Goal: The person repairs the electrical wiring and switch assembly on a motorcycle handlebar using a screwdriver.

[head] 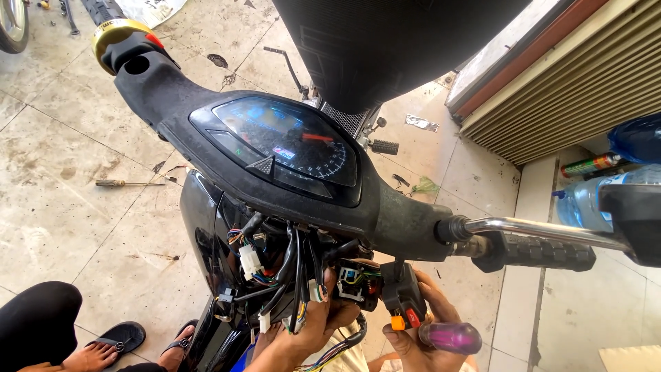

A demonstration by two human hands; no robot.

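A person works under the handlebar (pixel 227 131) of a black scooter, seen from above through a head-worn camera. The left hand (pixel 303 331) reaches up into the opened front of the scooter, its fingers curled around a bundle of wires (pixel 289 275) with white plugs that hangs below the instrument panel (pixel 289 145). The right hand (pixel 420 331) is closed on two things at once: a black switch block (pixel 403 296) with an orange and a red button, pulled away from the handlebar and hanging just beside the opened wiring, and a screwdriver with a clear purple handle (pixel 451 337), which lies across the palm and sticks out to the right. The switch block sits just below the right end of the handlebar, near the rubber grip (pixel 544 253) and the chrome brake lever (pixel 544 231) above it.

On the tiled floor (pixel 62 207) to the left lies another screwdriver (pixel 127 183), well apart from both hands. At the lower left, a foot in a black sandal (pixel 110 344) and a black trouser leg (pixel 38 320) are visible. To the right, a plastic bottle (pixel 585 200) and a spray can (pixel 591 164) stand near a ribbed metal shutter (pixel 571 89). The scooter's black seat (pixel 385 48) fills the top centre.
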